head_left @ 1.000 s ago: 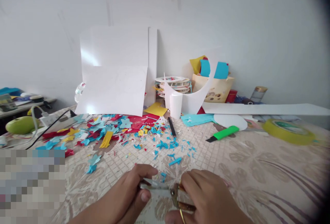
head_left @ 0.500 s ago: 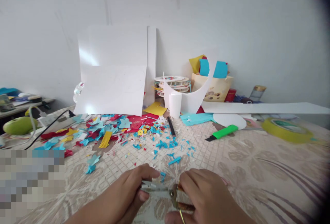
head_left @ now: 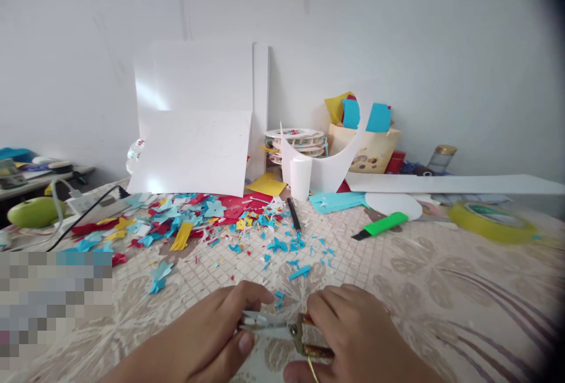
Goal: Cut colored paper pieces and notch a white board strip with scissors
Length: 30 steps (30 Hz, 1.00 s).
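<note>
Scissors [head_left: 270, 329] with metal blades and brownish-orange handles lie across the front of the table, tips toward the left. My right hand [head_left: 355, 330] grips them by the handles, with the blades slightly apart. A thin yellow strip [head_left: 312, 369] shows below that hand. At the blade tips, my left hand [head_left: 216, 330] has its index finger above and its thumb below, fingers curled in. Whatever these fingers pinch is mostly hidden; a small pale piece appears by the blades. Small blue paper scraps [head_left: 279, 298] lie just beyond the scissors.
Colored paper flowers and scraps [head_left: 176, 218] cover the table's left middle. Behind stand white sheets [head_left: 194, 153], a white cup [head_left: 301, 178] and a cream basket [head_left: 375, 147]. A black pen [head_left: 293, 215], green cutter [head_left: 386, 225] and yellow tape roll [head_left: 492, 223] lie about.
My left thumb has shifted slightly, and the scissor blades look a little further apart. My right hand stays on the handles. The view has moved very slightly.
</note>
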Each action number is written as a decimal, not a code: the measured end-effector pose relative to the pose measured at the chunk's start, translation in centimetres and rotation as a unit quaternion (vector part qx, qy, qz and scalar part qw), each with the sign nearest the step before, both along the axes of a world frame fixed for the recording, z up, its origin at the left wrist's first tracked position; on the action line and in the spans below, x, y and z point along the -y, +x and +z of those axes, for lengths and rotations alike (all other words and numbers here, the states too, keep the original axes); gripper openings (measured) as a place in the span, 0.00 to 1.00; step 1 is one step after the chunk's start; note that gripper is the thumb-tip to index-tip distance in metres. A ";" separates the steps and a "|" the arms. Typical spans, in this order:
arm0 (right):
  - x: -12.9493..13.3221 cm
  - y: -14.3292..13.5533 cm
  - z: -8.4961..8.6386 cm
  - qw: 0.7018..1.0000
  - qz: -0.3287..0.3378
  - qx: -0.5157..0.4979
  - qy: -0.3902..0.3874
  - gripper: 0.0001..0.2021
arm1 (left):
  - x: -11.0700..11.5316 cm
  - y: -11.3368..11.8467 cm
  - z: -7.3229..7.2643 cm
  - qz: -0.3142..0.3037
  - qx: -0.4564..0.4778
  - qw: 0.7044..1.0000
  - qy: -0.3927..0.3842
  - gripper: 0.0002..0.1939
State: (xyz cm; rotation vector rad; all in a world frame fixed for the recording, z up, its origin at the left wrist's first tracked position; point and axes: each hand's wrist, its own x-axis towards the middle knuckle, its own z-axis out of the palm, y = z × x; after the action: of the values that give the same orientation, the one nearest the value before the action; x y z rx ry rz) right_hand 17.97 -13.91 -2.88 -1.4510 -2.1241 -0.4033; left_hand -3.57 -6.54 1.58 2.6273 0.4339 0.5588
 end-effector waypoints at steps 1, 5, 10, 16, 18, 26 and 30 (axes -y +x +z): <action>0.0 0.0 0.0 1.000 -0.001 -0.001 -0.007 0.25 | -0.1 0.0 -0.1 -0.007 -0.001 1.000 -0.009 0.18; 0.1 0.0 0.1 1.000 -0.001 -0.001 -0.016 0.25 | -0.5 0.0 -0.5 -0.028 0.000 0.998 -0.060 0.16; 0.1 -0.1 0.2 1.000 0.001 -0.004 -0.003 0.26 | -0.5 0.1 -0.6 -0.025 0.004 0.995 -0.099 0.14; 0.2 -0.3 0.1 0.999 -0.008 -0.019 -0.025 0.21 | -0.6 0.1 -0.6 -0.029 -0.016 0.991 -0.131 0.11; 0.3 -0.3 0.1 0.999 -0.011 -0.021 -0.032 0.19 | -0.6 0.1 -0.8 -0.029 -0.021 0.989 -0.145 0.10; 0.2 -0.5 0.0 0.999 -0.016 -0.021 -0.033 0.18 | -0.5 0.0 -1.0 -0.033 -0.026 0.985 -0.167 0.09; 0.2 -0.4 -0.3 1.000 -0.011 -0.015 -0.017 0.19 | -0.6 0.0 -0.8 -0.039 -0.023 0.984 -0.172 0.09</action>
State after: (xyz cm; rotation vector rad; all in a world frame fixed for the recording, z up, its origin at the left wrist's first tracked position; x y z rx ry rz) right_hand 17.58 -14.10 -3.18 -1.4909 -2.1028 -0.3510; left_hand -3.54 -5.98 0.74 2.3168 0.4004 0.3606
